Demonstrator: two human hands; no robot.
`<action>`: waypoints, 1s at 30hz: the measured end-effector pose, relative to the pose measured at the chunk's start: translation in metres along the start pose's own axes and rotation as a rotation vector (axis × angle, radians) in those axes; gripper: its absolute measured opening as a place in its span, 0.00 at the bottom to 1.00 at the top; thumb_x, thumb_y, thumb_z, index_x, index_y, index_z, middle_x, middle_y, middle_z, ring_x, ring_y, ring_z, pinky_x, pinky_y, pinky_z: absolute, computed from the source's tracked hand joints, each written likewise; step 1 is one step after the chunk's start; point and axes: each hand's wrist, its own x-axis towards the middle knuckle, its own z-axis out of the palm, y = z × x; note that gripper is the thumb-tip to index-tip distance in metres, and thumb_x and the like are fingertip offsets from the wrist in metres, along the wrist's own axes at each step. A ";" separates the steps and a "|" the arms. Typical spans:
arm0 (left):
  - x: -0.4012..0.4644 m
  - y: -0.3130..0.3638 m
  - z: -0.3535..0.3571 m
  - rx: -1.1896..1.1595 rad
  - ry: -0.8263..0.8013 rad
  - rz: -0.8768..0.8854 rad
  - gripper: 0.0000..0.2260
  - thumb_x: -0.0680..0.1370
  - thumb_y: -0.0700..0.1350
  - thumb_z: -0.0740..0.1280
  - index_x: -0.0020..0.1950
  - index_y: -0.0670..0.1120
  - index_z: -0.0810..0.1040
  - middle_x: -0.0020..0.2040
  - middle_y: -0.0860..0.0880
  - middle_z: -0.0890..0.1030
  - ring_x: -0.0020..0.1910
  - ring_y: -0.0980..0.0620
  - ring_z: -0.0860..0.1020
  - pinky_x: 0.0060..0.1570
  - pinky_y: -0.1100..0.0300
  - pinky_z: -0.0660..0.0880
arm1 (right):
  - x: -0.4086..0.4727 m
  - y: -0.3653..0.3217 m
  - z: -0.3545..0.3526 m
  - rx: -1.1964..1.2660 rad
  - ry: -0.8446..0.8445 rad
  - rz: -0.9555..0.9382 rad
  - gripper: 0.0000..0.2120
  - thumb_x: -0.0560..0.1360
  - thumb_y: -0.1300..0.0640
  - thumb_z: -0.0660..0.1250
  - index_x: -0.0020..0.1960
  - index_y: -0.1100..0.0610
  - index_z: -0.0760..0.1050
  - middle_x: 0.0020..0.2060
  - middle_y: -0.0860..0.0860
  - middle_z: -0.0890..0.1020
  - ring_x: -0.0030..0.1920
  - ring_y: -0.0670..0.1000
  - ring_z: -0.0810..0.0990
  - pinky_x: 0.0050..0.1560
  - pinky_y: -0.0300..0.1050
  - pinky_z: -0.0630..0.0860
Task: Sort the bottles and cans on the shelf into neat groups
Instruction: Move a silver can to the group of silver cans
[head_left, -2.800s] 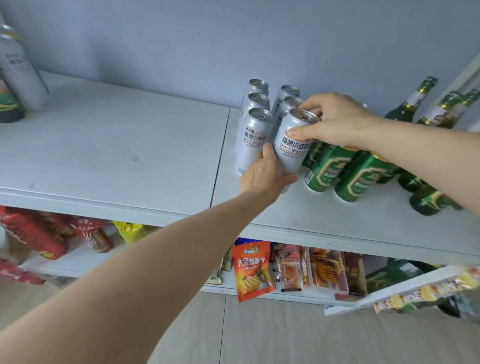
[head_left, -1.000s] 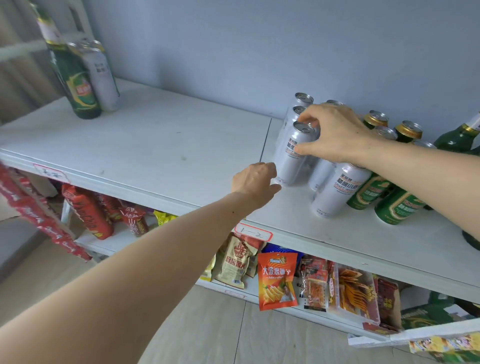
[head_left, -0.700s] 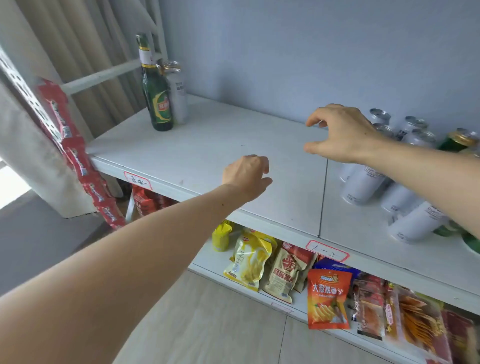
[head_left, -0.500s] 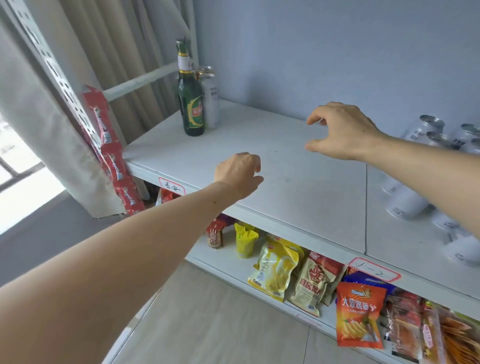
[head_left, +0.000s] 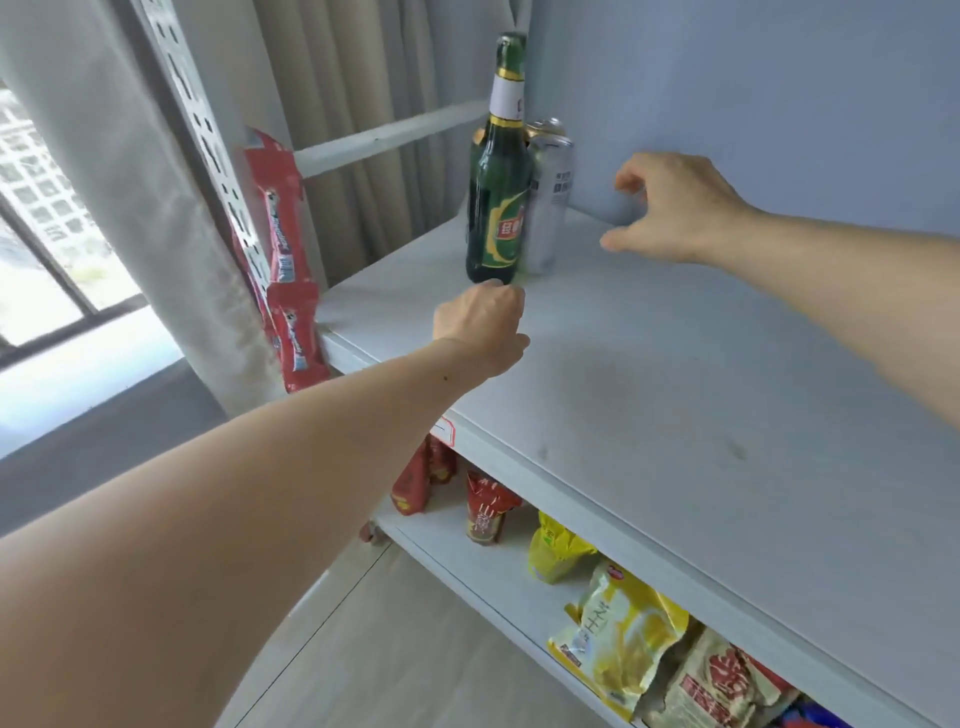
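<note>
At the far left corner of the shelf a green bottle stands upright with a silver can just behind it, touching or nearly so. Neither hand holds anything: the right hand hovers spread beside the can, the left hand loosely curled below the bottle's base. Best to take each low on its body, one per hand, lifting straight so neither topples the other
</note>
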 end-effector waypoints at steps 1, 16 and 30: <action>0.008 -0.006 0.003 0.001 0.001 -0.010 0.14 0.77 0.50 0.67 0.60 0.47 0.75 0.56 0.48 0.76 0.54 0.44 0.76 0.42 0.55 0.69 | 0.012 -0.002 0.006 0.006 0.000 0.001 0.30 0.67 0.50 0.75 0.65 0.56 0.71 0.63 0.53 0.76 0.63 0.55 0.73 0.61 0.52 0.73; 0.091 -0.033 0.039 -0.054 -0.017 -0.055 0.13 0.77 0.51 0.66 0.59 0.46 0.74 0.56 0.47 0.77 0.55 0.44 0.76 0.40 0.55 0.68 | 0.125 -0.019 0.054 0.121 0.012 0.002 0.33 0.70 0.51 0.74 0.71 0.51 0.65 0.66 0.58 0.71 0.63 0.59 0.71 0.52 0.44 0.68; 0.099 -0.007 0.036 -0.367 0.134 -0.161 0.18 0.77 0.51 0.66 0.63 0.47 0.70 0.53 0.47 0.81 0.53 0.42 0.77 0.45 0.51 0.75 | 0.115 -0.011 0.057 0.189 0.082 0.017 0.27 0.72 0.55 0.70 0.67 0.56 0.64 0.63 0.57 0.67 0.51 0.55 0.69 0.40 0.43 0.67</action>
